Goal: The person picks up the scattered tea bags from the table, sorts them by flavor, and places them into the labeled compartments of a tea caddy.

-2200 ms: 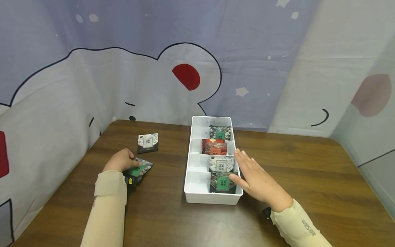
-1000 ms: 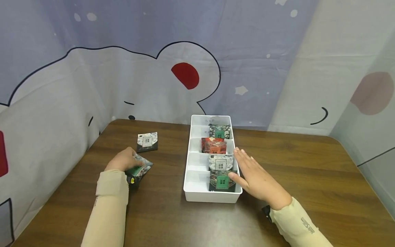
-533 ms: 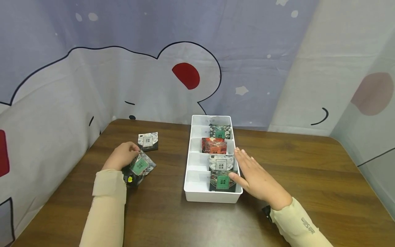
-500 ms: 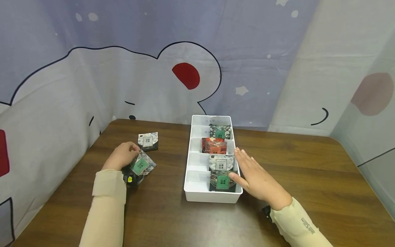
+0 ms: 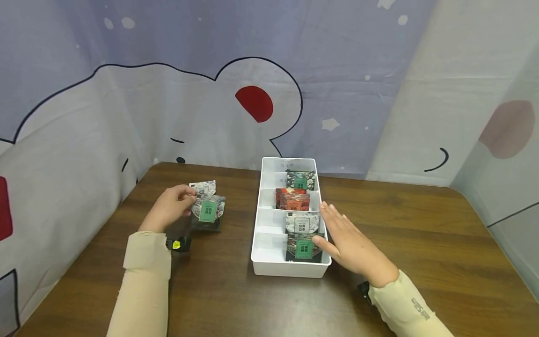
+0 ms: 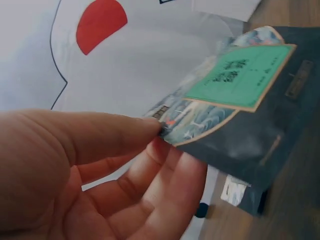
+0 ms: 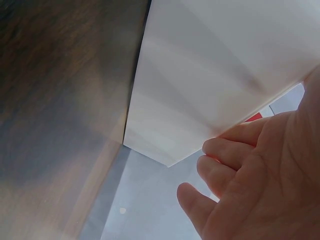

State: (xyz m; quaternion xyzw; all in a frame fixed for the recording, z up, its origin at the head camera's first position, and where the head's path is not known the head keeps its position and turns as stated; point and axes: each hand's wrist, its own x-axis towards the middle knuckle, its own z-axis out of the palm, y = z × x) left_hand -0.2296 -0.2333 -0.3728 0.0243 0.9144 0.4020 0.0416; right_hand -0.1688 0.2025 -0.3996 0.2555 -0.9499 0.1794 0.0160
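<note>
Between thumb and fingers my left hand (image 5: 169,206) pinches a tea sachet (image 5: 208,211) with a green label and dark lower part, held by one edge above the table. In the left wrist view the same sachet's green label (image 6: 240,77) faces up. Behind it a white-and-black sachet (image 5: 205,187) lies on the table, partly covered from the head view. My right hand (image 5: 353,245), fingers straight, rests along the right rim of a white divided box (image 5: 269,269). In the right wrist view its fingers touch the box's outer wall (image 7: 200,75).
Sachets stand in the box's compartments: a green-labelled one (image 5: 304,249) in front, a white one (image 5: 301,223), several red ones (image 5: 293,201), and a dark green one (image 5: 301,180) farther back. A printed curtain (image 5: 202,117) hangs behind the wooden table (image 5: 219,295).
The left hand has gripped the green-labelled sachet, lifted it off the table and moved it slightly up and right. The right hand and the box stay where they were.
</note>
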